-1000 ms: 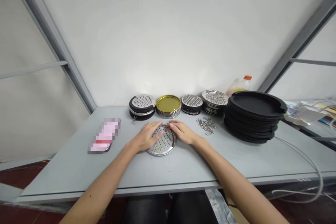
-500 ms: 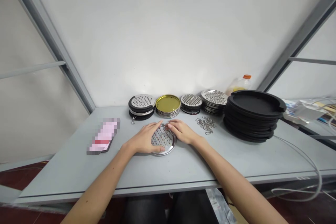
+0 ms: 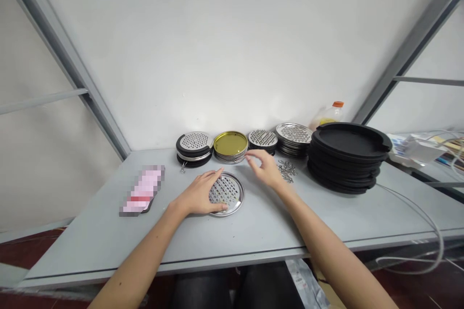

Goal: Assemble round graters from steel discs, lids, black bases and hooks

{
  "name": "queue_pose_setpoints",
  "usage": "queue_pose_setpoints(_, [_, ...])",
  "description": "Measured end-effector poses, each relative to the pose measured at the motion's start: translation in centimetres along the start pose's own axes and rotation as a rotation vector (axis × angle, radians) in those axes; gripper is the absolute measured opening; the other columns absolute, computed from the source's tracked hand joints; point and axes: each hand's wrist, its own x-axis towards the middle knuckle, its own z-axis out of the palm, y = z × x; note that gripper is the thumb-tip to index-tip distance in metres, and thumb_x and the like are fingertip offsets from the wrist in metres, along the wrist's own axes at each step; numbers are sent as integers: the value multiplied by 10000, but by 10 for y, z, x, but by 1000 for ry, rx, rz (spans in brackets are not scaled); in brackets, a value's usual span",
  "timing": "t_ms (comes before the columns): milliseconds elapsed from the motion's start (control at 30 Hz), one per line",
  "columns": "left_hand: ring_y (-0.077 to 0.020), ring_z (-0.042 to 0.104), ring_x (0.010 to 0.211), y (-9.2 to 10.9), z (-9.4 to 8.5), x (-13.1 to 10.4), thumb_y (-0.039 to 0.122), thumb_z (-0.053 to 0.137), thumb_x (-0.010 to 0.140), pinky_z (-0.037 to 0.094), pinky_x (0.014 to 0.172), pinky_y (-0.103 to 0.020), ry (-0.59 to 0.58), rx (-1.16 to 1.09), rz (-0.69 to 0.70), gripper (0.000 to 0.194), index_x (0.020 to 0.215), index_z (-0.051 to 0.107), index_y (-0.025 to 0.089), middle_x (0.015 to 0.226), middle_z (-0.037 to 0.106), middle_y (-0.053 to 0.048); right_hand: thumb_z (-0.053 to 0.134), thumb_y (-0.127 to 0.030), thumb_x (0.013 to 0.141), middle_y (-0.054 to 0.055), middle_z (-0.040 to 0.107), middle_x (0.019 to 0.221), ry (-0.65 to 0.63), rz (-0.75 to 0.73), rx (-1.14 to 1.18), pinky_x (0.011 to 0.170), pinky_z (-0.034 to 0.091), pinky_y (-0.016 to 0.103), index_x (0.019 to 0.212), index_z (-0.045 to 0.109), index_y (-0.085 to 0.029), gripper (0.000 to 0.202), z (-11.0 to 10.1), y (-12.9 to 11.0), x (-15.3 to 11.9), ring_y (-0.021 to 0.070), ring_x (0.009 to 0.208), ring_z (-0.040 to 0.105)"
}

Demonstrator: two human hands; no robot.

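Observation:
A round silver grater plate (image 3: 228, 192) lies on the grey table. My left hand (image 3: 199, 194) rests on its left side, thumb and fingers spread around the rim. Above the table, to the right of the plate, my right hand (image 3: 266, 168) is raised with thumb and fingers apart and nothing between them. It is nearest to the stack of silver tins with a gold-coloured inside (image 3: 231, 143), the small grater stack (image 3: 263, 138) and the pile of metal clips (image 3: 287, 171).
Tall black round trays (image 3: 350, 142) stand at the right, beside a stack of silver graters (image 3: 293, 133). Behind is an orange-capped bottle (image 3: 331, 113). A black-rimmed grater stack (image 3: 196, 141) and a phone (image 3: 145, 188) are at the left. A white cable (image 3: 440, 246) hangs at the right.
My right hand has let go of the grater plate and moved up and to the right. My left hand has stayed on the plate.

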Motion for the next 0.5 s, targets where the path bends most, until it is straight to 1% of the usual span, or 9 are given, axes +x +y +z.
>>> queue_pose_setpoints(67, [-332,309,1384,-1,0,0,624,696,697,289,1120,-473,-9,9,5,1035,1513,206,218,1511,350,-119,488,-329,897,112,676,1082,177,21,-104,963,428,394,963,691,-179,261,-8,13,3,258,1066,573])
queue_pose_setpoints(133, [-331,312,1380,-1,0,1,631,688,701,286,1124,-473,-16,14,14,981,1490,283,212,1504,366,-112,500,-308,872,127,660,1083,259,72,-187,962,430,421,947,693,-167,250,-13,24,5,277,1050,566])
queue_pose_setpoints(167, [-330,315,1378,-1,0,1,632,686,703,285,1125,-473,-17,16,20,959,1479,310,212,1498,377,-107,503,-302,862,133,653,1086,268,94,-219,957,434,429,950,692,-161,252,-14,28,5,285,1041,564])
queue_pose_setpoints(233, [-327,321,1374,-1,0,1,628,682,709,284,1126,-473,-12,18,28,925,1463,341,215,1488,395,-97,509,-299,847,147,636,1108,245,116,-274,952,438,442,981,686,-148,268,-13,32,5,297,1036,556])
queue_pose_setpoints(333, [-327,339,1359,0,-1,1,619,679,717,288,1120,-480,-8,30,34,860,1429,399,228,1460,432,-92,519,-303,832,170,595,1171,228,135,-341,980,418,466,1068,658,-130,324,-8,37,3,315,1088,521])
queue_pose_setpoints(433, [-329,359,1334,4,-2,0,604,676,727,306,1103,-483,0,55,37,782,1387,460,244,1420,465,-92,524,-303,820,192,567,1195,256,178,-352,1006,396,487,1115,632,-110,369,-2,39,2,327,1133,492])
queue_pose_setpoints(500, [-325,386,1300,7,-2,1,604,646,758,328,1083,-480,21,62,35,743,1387,464,254,1386,483,-95,521,-307,819,197,561,1198,239,181,-328,1003,398,497,1118,628,-112,372,3,37,1,331,1137,492])
